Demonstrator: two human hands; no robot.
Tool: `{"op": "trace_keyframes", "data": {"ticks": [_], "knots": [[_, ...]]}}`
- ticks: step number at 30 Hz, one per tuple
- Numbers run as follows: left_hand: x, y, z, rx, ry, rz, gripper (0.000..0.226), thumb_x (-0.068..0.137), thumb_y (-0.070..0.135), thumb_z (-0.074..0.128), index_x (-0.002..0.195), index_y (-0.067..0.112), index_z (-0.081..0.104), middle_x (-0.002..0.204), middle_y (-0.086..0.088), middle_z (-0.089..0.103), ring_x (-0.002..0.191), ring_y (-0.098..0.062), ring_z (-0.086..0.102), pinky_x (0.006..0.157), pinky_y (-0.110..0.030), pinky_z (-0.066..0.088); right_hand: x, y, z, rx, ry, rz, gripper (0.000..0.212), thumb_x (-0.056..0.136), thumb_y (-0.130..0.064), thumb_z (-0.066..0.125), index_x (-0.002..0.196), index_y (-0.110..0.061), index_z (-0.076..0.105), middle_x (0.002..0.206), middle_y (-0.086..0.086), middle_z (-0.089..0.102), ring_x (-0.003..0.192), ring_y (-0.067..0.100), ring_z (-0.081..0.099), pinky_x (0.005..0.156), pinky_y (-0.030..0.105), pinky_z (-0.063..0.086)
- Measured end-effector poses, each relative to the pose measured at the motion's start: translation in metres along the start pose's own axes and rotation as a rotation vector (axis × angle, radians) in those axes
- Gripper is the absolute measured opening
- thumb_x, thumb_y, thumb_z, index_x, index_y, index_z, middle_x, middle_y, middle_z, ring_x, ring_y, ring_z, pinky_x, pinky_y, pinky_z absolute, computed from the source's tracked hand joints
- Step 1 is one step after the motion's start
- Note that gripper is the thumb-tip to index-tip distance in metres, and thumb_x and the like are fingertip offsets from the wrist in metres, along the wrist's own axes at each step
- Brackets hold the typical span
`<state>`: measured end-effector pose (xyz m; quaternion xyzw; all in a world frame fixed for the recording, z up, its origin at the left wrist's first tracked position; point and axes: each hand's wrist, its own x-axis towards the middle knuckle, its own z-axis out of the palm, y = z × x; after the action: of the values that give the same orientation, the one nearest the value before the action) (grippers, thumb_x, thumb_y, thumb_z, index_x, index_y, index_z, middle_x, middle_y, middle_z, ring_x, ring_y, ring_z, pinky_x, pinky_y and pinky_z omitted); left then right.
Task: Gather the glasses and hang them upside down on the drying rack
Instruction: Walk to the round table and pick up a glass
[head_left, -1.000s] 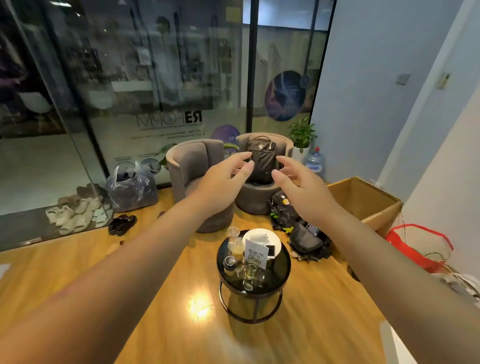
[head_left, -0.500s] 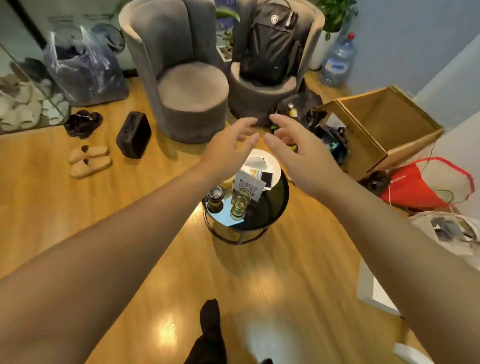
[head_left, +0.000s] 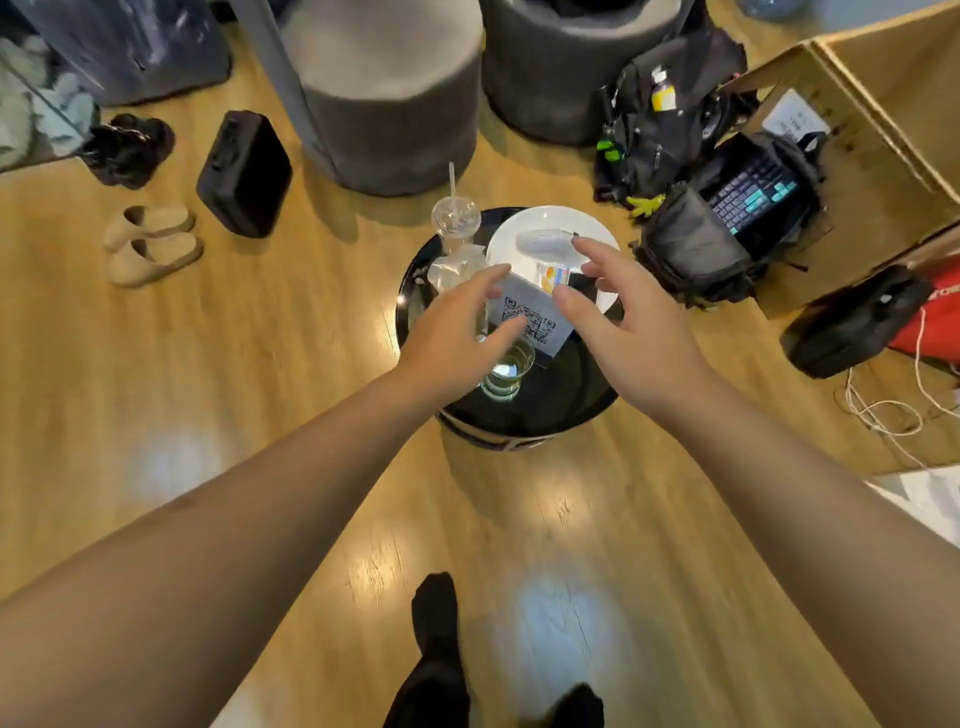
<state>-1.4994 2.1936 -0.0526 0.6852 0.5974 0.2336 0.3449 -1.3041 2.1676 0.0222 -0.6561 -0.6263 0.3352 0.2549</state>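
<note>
Two bare hands over a round black table (head_left: 582, 384). Left hand (head_left: 457, 332): fingers apart, holding nothing, just above a clear glass (head_left: 511, 366) standing upright on the table's near side. Right hand (head_left: 628, 332): fingers spread, empty, above a white plate (head_left: 524, 228). QR-code card (head_left: 524, 312) stands between the hands. Lidded plastic cup (head_left: 456, 218) with straw at the table's far left edge. Wooden floor (head_left: 208, 395) below.
</note>
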Motion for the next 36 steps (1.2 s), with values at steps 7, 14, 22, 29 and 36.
{"op": "trace_keyframes", "data": {"ticks": [7,14,22,29,36], "knots": [[0.015,-0.069,0.099,0.116,-0.031,-0.027,0.098,0.079,0.065,0.073,0.157,0.025,0.031,0.156,0.003,0.047,0.142,-0.02,0.044,0.112,-0.048,0.044,0.022,0.069,0.049,0.05,-0.047,-0.006,0.066,0.091,-0.062,0.056,0.152,-0.039,0.046,0.141,-0.009,0.055,0.132,0.012,0.051,0.103,0.049,0.052],[0.03,-0.103,0.158,0.106,0.035,-0.159,0.114,0.075,0.059,0.081,0.163,0.028,0.015,0.167,-0.005,0.026,0.154,-0.028,0.022,0.116,-0.058,0.036,0.023,0.114,0.077,0.043,-0.024,0.02,0.062,0.099,-0.045,0.063,0.157,-0.036,0.041,0.142,-0.016,0.048,0.132,0.002,0.044,0.105,0.033,0.049],[0.056,-0.119,0.184,0.138,0.023,-0.214,0.115,0.076,0.052,0.083,0.163,0.032,0.011,0.17,-0.006,0.016,0.158,-0.032,0.011,0.119,-0.059,0.031,0.025,0.141,0.095,0.043,-0.012,0.054,0.061,0.099,-0.043,0.063,0.156,-0.039,0.04,0.143,-0.017,0.048,0.133,0.003,0.043,0.105,0.036,0.05],[0.06,-0.129,0.192,0.098,0.016,-0.244,0.11,0.079,0.033,0.086,0.162,0.035,0.015,0.168,-0.002,0.021,0.152,-0.026,0.03,0.108,-0.052,0.049,0.024,0.149,0.108,0.067,0.003,0.064,0.062,0.098,-0.043,0.064,0.155,-0.04,0.04,0.137,-0.025,0.044,0.134,0.0,0.043,0.109,0.042,0.049],[0.053,-0.123,0.176,0.057,0.038,-0.24,0.105,0.077,0.038,0.086,0.159,0.04,0.021,0.158,0.004,0.038,0.132,-0.02,0.054,0.09,-0.039,0.054,0.016,0.154,0.108,0.069,0.024,0.083,0.064,0.098,-0.044,0.065,0.156,-0.041,0.038,0.134,-0.029,0.043,0.13,-0.006,0.041,0.107,0.041,0.051]]}}
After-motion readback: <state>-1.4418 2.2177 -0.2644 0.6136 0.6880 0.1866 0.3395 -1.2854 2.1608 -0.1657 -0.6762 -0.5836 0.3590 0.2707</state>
